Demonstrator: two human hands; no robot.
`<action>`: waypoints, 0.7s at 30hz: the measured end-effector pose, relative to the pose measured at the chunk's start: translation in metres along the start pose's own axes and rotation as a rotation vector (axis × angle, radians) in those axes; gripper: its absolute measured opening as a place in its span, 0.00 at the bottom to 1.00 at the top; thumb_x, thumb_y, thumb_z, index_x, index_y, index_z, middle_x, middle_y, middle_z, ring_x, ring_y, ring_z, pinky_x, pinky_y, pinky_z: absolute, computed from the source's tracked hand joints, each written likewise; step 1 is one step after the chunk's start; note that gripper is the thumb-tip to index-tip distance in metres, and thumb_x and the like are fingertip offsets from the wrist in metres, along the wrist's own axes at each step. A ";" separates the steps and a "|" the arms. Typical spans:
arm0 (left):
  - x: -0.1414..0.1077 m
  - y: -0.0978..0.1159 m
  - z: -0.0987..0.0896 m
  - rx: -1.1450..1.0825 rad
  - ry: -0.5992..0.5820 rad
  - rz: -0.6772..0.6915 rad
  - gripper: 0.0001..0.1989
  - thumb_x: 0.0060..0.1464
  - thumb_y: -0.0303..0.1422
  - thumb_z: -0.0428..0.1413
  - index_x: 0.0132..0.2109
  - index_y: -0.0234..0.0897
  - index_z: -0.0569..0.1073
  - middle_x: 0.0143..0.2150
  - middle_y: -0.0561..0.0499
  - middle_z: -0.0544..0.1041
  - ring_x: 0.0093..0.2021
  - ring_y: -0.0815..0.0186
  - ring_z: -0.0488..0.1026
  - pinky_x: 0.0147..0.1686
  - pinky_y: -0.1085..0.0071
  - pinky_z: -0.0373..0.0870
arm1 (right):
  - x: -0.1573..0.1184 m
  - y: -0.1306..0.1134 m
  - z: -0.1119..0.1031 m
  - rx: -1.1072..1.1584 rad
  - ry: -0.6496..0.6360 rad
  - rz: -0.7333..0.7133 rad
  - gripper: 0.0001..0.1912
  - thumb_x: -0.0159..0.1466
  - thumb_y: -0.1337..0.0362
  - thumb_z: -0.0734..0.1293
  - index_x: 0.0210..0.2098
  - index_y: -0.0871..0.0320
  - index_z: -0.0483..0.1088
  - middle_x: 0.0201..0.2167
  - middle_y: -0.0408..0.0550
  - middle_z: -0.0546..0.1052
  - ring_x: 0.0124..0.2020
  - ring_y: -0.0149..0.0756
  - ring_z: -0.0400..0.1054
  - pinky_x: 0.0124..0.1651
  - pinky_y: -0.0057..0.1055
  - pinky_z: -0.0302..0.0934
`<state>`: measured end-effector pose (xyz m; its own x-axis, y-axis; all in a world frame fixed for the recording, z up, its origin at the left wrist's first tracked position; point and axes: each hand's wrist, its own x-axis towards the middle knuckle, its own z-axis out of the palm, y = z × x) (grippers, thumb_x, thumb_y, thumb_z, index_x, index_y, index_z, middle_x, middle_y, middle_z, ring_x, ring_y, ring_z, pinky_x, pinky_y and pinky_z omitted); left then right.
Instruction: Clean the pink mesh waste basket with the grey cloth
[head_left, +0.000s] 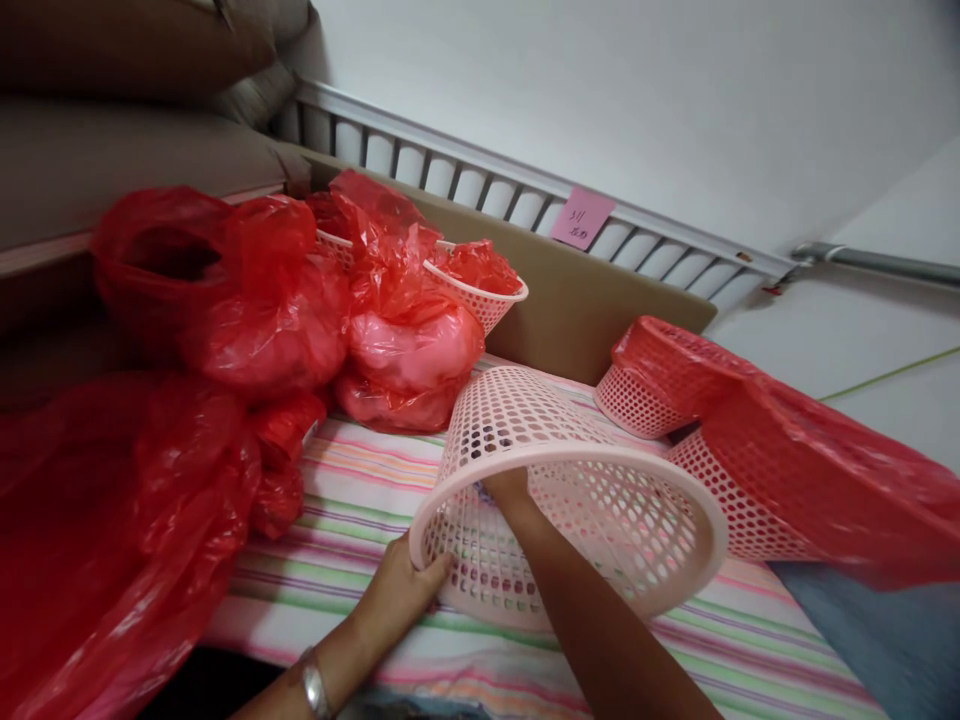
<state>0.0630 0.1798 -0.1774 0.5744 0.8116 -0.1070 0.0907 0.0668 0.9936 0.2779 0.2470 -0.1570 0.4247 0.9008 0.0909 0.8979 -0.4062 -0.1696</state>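
A pale pink perforated plastic basket (525,410) lies tilted on its side, its wide mouth facing me. My left hand (415,580) grips the rim at the lower left, thumb on the inner side. My right hand (508,487) reaches through the mouth and presses near the upper left inner wall. A small bit of purplish cloth (486,493) shows beside it; the fingers are mostly hidden by the rim and wall, though dark and purplish patches show through the holes.
Striped fabric (360,500) covers the surface beneath. Filled red plastic bags (262,330) crowd the left. Behind them stands a pink basket (484,300) lined with red plastic. At right, more perforated baskets (727,490) are draped with red plastic. A railing (457,180) with a pink note (583,217) runs behind.
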 end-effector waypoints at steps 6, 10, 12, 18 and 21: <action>0.000 -0.007 0.015 -0.079 -0.093 -0.154 0.24 0.55 0.42 0.47 0.51 0.27 0.66 0.12 0.57 0.67 0.13 0.67 0.68 0.14 0.76 0.66 | -0.036 -0.004 -0.012 -0.039 -0.148 0.015 0.22 0.62 0.59 0.57 0.54 0.59 0.65 0.49 0.56 0.72 0.51 0.46 0.65 0.49 0.37 0.58; -0.001 -0.004 0.015 -0.076 -0.089 -0.144 0.23 0.54 0.42 0.47 0.50 0.27 0.67 0.12 0.57 0.67 0.13 0.68 0.68 0.14 0.77 0.66 | -0.114 -0.004 -0.017 -0.077 -0.204 -0.006 0.26 0.59 0.61 0.59 0.56 0.62 0.60 0.45 0.58 0.73 0.45 0.46 0.69 0.45 0.37 0.61; -0.002 -0.004 0.015 -0.069 -0.093 -0.118 0.21 0.54 0.43 0.48 0.45 0.29 0.69 0.13 0.57 0.67 0.13 0.69 0.68 0.14 0.77 0.65 | -0.153 0.000 -0.020 -0.075 -0.247 -0.052 0.25 0.59 0.62 0.58 0.56 0.62 0.61 0.46 0.59 0.73 0.45 0.45 0.68 0.45 0.36 0.60; -0.004 0.004 0.006 0.027 -0.046 -0.026 0.18 0.56 0.41 0.46 0.38 0.30 0.73 0.16 0.54 0.69 0.14 0.68 0.68 0.14 0.77 0.62 | -0.172 -0.001 -0.026 -0.143 -0.240 -0.110 0.23 0.58 0.63 0.60 0.53 0.58 0.63 0.45 0.56 0.72 0.43 0.44 0.68 0.43 0.34 0.60; -0.001 0.014 -0.003 0.103 0.064 0.064 0.13 0.53 0.34 0.48 0.36 0.30 0.75 0.25 0.48 0.77 0.26 0.63 0.74 0.27 0.72 0.69 | -0.125 -0.008 -0.022 -0.159 -0.162 -0.076 0.23 0.58 0.62 0.60 0.53 0.58 0.63 0.44 0.55 0.72 0.43 0.42 0.68 0.42 0.33 0.60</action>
<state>0.0614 0.1817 -0.1633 0.5293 0.8476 -0.0374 0.1405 -0.0441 0.9891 0.2202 0.1348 -0.1457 0.3429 0.9373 -0.0632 0.9388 -0.3442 -0.0109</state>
